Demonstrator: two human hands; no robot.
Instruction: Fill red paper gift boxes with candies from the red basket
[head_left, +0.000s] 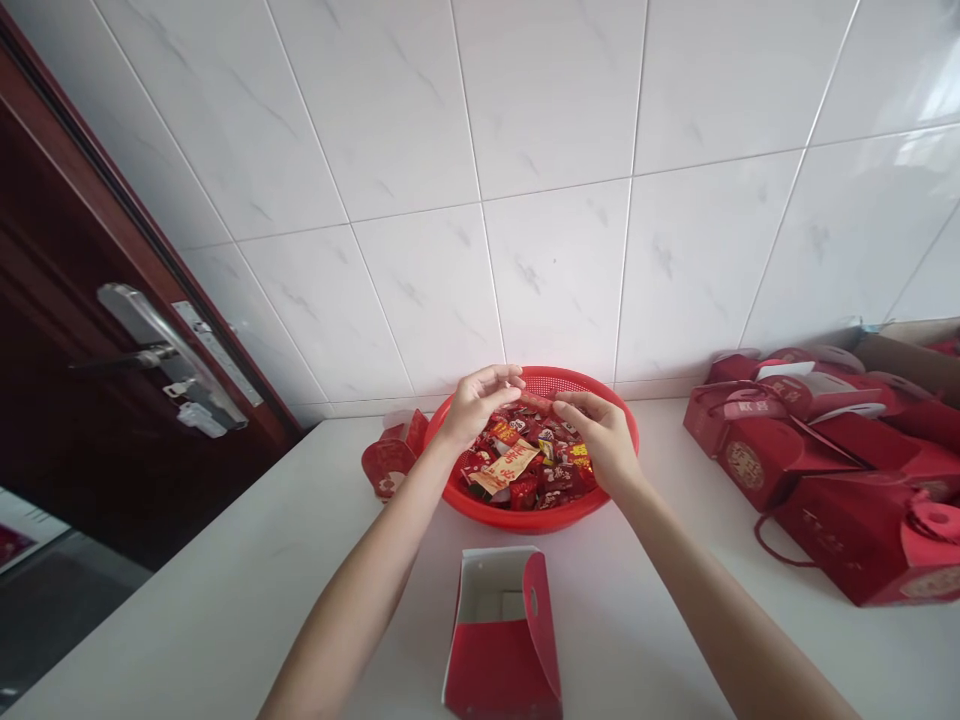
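Over the red plastic basket [628, 462], both my hands pinch a small red-wrapped candy [535, 402]. My left hand [474, 405] has its thumb and fingers at the candy's left end. At the other end, my right hand [600, 435] closes its thumb and fingertips. Under them the basket holds a heap of wrapped sweets [564, 482], mostly red, with a cream-coloured packet [507, 467] on top. Nearer to me stands an open red gift box [501, 668] with a white inside and a raised side flap. Some fingertips are hard to make out against the red wrappers.
Another red box [391, 452] stands against the basket's left side. To the right, several red gift boxes with cord handles [825, 530] crowd the white tabletop [645, 640]. A tiled wall [555, 270] rises behind, and a dark red door [67, 250] is at the left.
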